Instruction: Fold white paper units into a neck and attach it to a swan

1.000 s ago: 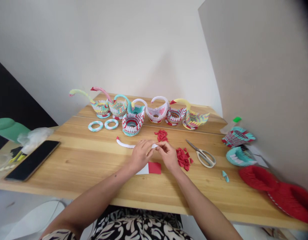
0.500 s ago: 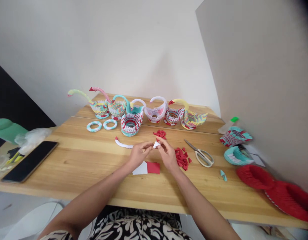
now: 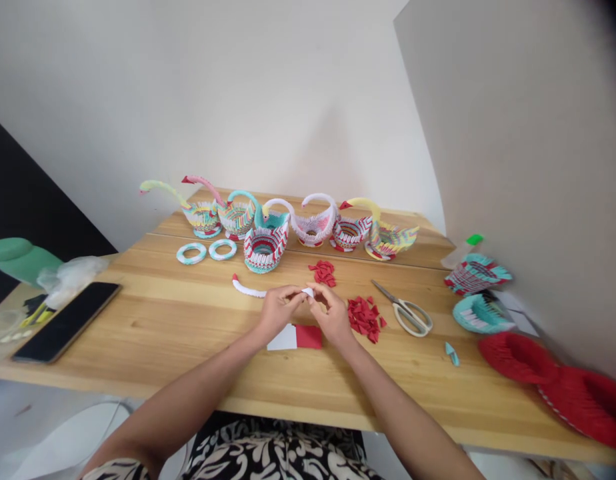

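Note:
Between my fingertips is a small folded piece of white paper (image 3: 307, 292). My left hand (image 3: 279, 310) pinches it from the left, and my right hand (image 3: 332, 315) grips it from the right; both are closed. Below my hands lie a white paper sheet (image 3: 283, 338) and a red paper sheet (image 3: 309, 337), side by side. Just beyond my fingers is a small pile of red folded paper triangles (image 3: 323, 272). A larger pile of red triangles (image 3: 366, 320) lies right of my right hand. A white curved swan neck with a red tip (image 3: 248, 291) is partly behind my left hand.
Several folded-paper swans (image 3: 266, 247) stand along the back. Two blue-and-white rings (image 3: 191, 253) lie at left, with a phone (image 3: 68, 321) nearer the edge. Scissors (image 3: 408, 313) are at right, then a turquoise paper piece (image 3: 481, 313) and large red paper pieces (image 3: 518, 357).
Both hands have drawn closer around the white paper, which shows less between the fingers. My right fingers have curled in, uncovering more of the small red pile.

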Action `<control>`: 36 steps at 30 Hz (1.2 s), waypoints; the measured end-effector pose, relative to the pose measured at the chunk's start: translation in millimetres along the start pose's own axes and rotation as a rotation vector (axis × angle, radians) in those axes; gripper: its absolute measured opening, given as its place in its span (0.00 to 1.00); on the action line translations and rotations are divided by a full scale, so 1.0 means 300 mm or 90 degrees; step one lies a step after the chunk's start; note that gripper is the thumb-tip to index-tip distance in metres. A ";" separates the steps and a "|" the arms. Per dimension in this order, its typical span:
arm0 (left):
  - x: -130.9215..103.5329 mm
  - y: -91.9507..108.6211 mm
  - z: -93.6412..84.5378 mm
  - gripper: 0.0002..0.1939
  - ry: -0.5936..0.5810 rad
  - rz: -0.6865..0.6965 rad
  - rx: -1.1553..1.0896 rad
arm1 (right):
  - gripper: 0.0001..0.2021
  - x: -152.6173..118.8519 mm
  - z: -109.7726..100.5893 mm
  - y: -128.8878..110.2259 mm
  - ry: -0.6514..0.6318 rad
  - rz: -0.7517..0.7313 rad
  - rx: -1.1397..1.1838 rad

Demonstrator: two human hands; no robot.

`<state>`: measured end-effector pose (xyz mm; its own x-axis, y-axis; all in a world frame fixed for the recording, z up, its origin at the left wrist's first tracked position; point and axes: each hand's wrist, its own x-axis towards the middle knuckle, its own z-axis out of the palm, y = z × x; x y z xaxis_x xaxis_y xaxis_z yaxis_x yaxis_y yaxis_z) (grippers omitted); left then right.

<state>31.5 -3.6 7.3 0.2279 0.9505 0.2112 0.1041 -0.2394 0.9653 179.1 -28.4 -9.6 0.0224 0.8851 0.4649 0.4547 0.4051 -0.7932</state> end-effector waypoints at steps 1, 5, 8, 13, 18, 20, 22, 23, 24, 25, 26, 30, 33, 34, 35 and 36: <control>0.002 0.000 0.001 0.08 -0.005 -0.018 -0.033 | 0.13 0.000 0.001 -0.002 0.003 -0.004 -0.004; 0.010 -0.007 0.001 0.08 -0.014 -0.057 -0.094 | 0.12 -0.003 0.005 -0.007 0.004 -0.026 -0.025; 0.012 -0.018 0.000 0.07 0.015 -0.028 -0.022 | 0.11 -0.004 0.006 -0.009 -0.011 -0.033 -0.032; 0.010 -0.019 -0.005 0.08 0.033 0.066 0.110 | 0.10 0.000 -0.001 -0.012 -0.011 -0.013 -0.024; 0.007 -0.001 -0.012 0.11 0.004 0.120 0.126 | 0.11 0.004 -0.010 -0.019 0.003 -0.028 -0.048; 0.005 0.001 -0.013 0.11 0.010 0.121 0.132 | 0.11 0.004 -0.012 -0.023 0.004 -0.040 -0.057; 0.004 0.000 -0.013 0.11 0.009 0.117 0.138 | 0.11 0.002 -0.012 -0.025 0.006 -0.047 -0.060; 0.004 -0.001 -0.013 0.11 0.007 0.117 0.143 | 0.11 0.001 -0.013 -0.026 0.008 -0.050 -0.060; 0.004 -0.002 -0.013 0.11 0.005 0.120 0.148 | 0.11 0.000 -0.013 -0.027 0.011 -0.051 -0.060; 0.004 -0.003 -0.013 0.10 0.003 0.123 0.151 | 0.11 -0.001 -0.014 -0.027 0.016 -0.053 -0.062; 0.004 -0.004 -0.012 0.10 0.002 0.123 0.151 | 0.11 -0.002 -0.015 -0.028 0.021 -0.055 -0.065; 0.006 -0.009 -0.007 0.10 -0.002 0.068 0.091 | 0.11 -0.003 -0.016 -0.029 0.030 -0.064 -0.077; 0.006 -0.010 -0.007 0.09 -0.007 0.047 0.053 | 0.11 -0.002 -0.014 -0.026 0.029 -0.070 -0.083; 0.005 -0.009 -0.007 0.09 -0.007 0.063 0.069 | 0.11 -0.002 -0.013 -0.024 0.027 -0.073 -0.090; 0.005 -0.008 -0.009 0.09 -0.007 0.088 0.102 | 0.11 -0.001 -0.013 -0.022 0.021 -0.079 -0.103; 0.003 -0.007 -0.010 0.09 -0.006 0.118 0.145 | 0.11 -0.001 -0.013 -0.019 0.013 -0.087 -0.118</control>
<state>28.5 -1.5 5.9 0.2717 0.8848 0.3785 0.2742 -0.4482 0.8508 180.0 -31.8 -3.6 -0.0333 0.8190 0.5728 0.6112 0.4702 -0.6367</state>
